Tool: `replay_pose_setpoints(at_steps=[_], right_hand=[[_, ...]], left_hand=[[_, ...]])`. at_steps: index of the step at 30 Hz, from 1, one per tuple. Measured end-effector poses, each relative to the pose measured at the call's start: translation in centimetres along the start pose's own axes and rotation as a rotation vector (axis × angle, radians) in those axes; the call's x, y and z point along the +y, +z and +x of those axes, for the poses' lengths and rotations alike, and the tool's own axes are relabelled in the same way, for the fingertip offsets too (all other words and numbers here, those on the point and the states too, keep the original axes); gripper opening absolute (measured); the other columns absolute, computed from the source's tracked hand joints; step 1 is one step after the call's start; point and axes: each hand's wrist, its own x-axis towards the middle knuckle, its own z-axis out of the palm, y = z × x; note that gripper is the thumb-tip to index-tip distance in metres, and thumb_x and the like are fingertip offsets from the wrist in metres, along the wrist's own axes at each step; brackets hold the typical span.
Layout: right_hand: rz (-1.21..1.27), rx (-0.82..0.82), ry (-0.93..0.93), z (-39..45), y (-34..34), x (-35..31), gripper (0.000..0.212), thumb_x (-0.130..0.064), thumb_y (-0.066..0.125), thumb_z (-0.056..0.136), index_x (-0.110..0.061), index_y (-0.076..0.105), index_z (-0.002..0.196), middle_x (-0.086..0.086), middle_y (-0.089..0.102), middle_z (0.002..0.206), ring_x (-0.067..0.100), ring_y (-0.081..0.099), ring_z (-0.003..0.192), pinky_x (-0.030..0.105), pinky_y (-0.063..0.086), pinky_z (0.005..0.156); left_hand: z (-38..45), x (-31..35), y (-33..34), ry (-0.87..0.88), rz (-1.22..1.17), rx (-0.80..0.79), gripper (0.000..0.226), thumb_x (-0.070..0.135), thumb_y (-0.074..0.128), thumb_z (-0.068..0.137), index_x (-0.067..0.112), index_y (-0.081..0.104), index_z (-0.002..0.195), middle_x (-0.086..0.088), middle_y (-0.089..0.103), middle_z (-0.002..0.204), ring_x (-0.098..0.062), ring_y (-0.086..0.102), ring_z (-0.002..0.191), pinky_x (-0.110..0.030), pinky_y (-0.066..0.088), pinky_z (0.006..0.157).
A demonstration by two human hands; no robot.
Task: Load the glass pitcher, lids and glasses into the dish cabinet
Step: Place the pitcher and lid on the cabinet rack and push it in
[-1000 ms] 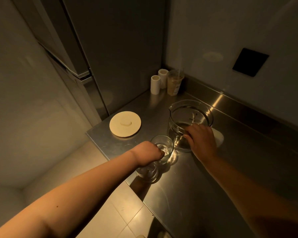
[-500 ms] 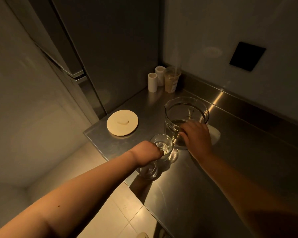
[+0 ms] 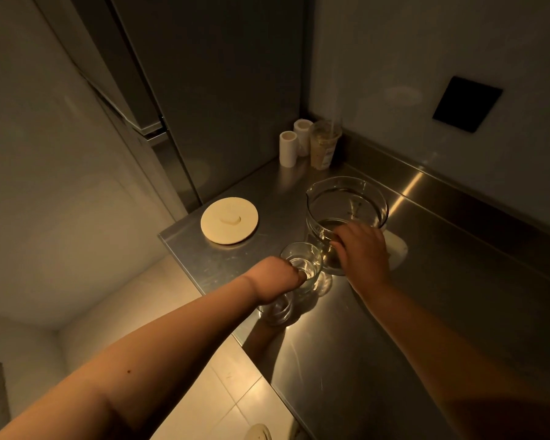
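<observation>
Steel counter (image 3: 394, 328) edge: left grip (image 3: 275, 277) pinching glasses (image 3: 302, 265), right grip (image 3: 361, 252) around pitcher (image 3: 346, 204).

On the counter (image 3: 394, 328), the pitcher (image 3: 346, 211) stood right of one lid (image 3: 229, 220) and partly over another (image 3: 396, 250). Two glasses (image 3: 302, 265) sat just before the pitcher. Two rolls (image 3: 288, 149) and a cup (image 3: 323, 144) stood behind, in the corner.
</observation>
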Motion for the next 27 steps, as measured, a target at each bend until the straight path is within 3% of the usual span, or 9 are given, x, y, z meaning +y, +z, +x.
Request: replay_pose_setpoints(at_steps=[6,12,18,24,27], right_hand=[[0.000,0.011,0.007,0.0,0.2,-0.1,0.010,-0.011,0.065,0.084,-0.012,0.063,0.094,0.005,0.062,0.093,0.025,0.056,0.093,0.041,0.040,0.087],[0.059,0.043,0.053,-0.7,0.4,-0.8,0.025,-0.008,0.065,0.082,-0.010,0.059,0.106,0.009,0.060,0.105,0.026,0.055,0.102,0.040,0.039,0.093],[0.148,0.114,-0.077,0.1,1.0,-4.9,0.026,-0.003,0.064,0.081,-0.007,0.060,0.107,0.012,0.059,0.108,0.026,0.054,0.101,0.036,0.044,0.086],[0.176,0.049,-0.117,2.1,2.7,-11.6,0.031,-0.010,0.060,0.085,-0.009,0.055,0.116,0.008,0.055,0.118,0.021,0.050,0.110,0.029,0.038,0.091],[0.160,0.016,-0.132,4.0,4.1,-14.7,0.035,-0.013,0.060,0.086,-0.010,0.053,0.120,0.006,0.054,0.122,0.020,0.048,0.113,0.032,0.040,0.093]], left_hand=[[0.2,0.3,0.6,-0.041,-0.047,0.022,0.038,0.005,0.056,0.090,0.007,0.047,0.127,-0.012,0.061,0.112,-0.029,0.057,0.106,-0.036,0.050,0.089],[-1.2,0.9,1.4,-0.080,-0.091,0.184,0.052,0.010,0.054,0.092,0.011,0.038,0.140,-0.010,0.043,0.143,-0.026,0.034,0.135,-0.034,0.019,0.116],[-4.0,-0.6,1.2,-0.136,-0.200,0.292,0.054,0.017,0.054,0.092,0.012,0.036,0.143,-0.011,0.036,0.148,-0.026,0.031,0.137,-0.033,0.019,0.114],[-8.0,-4.4,0.5,-0.188,-0.260,0.441,0.050,0.011,0.062,0.086,0.002,0.048,0.133,-0.019,0.049,0.137,-0.033,0.046,0.127,-0.039,0.033,0.108],[-10.3,-7.7,1.2,-0.262,-0.242,0.481,0.050,0.014,0.065,0.084,0.006,0.051,0.131,-0.016,0.050,0.137,-0.031,0.047,0.126,-0.038,0.037,0.106]])
